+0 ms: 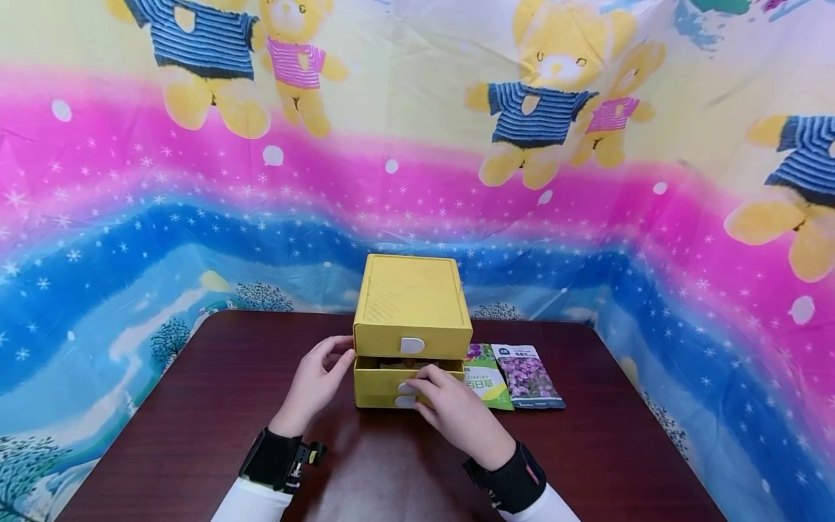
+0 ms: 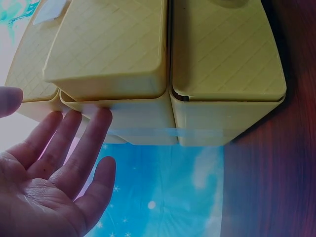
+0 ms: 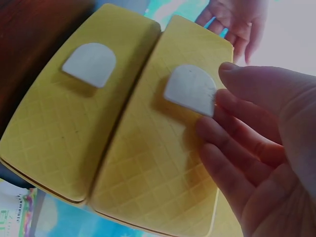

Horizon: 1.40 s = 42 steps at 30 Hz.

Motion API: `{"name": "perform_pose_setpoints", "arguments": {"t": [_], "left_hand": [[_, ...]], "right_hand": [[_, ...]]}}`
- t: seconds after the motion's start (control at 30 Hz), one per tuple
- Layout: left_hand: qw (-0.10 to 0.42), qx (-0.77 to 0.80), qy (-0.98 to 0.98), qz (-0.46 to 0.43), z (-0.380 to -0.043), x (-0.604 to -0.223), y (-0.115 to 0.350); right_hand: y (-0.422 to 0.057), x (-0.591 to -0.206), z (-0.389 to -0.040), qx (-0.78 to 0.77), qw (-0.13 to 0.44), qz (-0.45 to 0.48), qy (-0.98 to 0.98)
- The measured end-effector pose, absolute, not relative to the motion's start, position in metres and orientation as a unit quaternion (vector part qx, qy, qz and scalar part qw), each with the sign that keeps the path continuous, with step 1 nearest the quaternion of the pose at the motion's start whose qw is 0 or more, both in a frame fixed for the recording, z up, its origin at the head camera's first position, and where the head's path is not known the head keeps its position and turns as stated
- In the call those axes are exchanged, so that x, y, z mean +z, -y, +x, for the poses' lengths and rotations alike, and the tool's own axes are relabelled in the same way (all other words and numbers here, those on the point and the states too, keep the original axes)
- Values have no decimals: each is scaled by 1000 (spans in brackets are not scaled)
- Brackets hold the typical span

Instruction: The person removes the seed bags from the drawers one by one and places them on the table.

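Note:
A yellow cabinet (image 1: 412, 293) of stacked drawers stands at the middle of the table. Its middle drawer (image 2: 113, 44) juts out past the others, and part of its contents shows in the dark gap under the top drawer (image 1: 385, 342). My right hand (image 1: 457, 409) holds the white handle (image 3: 190, 89) of the middle drawer, fingertips at the handle's edge and thumb in front. On the other side, my left hand (image 1: 316, 384) rests its fingertips against the cabinet's side, fingers spread and loosely bent. Below, the bottom drawer (image 3: 74, 118) has its own white handle (image 3: 91, 64).
Two flower seed packets lie on the dark wooden table (image 1: 215, 406) to the cabinet's right: a green and white one (image 1: 491, 384) partly behind it, and one with purple flowers (image 1: 528, 377). A patterned cloth (image 1: 417, 188) hangs behind and around the table.

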State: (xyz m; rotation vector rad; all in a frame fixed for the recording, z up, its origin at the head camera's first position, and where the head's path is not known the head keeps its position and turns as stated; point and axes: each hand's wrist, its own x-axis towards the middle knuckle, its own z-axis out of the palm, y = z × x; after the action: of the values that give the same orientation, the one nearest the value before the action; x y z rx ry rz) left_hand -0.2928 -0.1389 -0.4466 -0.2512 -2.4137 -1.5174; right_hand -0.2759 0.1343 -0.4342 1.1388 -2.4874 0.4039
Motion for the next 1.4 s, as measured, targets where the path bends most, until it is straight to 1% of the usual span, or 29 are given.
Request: {"name": "perform_pose_setpoints", "arguments": {"t": [0.4,0.63,1.0,1.4], "left_hand": [[138,-528,833,-89,-292,-445,139],[133,-530,833,-87,-292,-445,139],[136,-529,833,-87,-293,-447,139],[129,-531,833,-81,-293,-448,138]], "right_hand": [[-136,-422,-263,117,168,423,882],[-135,-416,-255,93,167,430,882],[-134,-404,-238,73,110,423,896],[-133,-397,-228,41,95,429,897]]}}
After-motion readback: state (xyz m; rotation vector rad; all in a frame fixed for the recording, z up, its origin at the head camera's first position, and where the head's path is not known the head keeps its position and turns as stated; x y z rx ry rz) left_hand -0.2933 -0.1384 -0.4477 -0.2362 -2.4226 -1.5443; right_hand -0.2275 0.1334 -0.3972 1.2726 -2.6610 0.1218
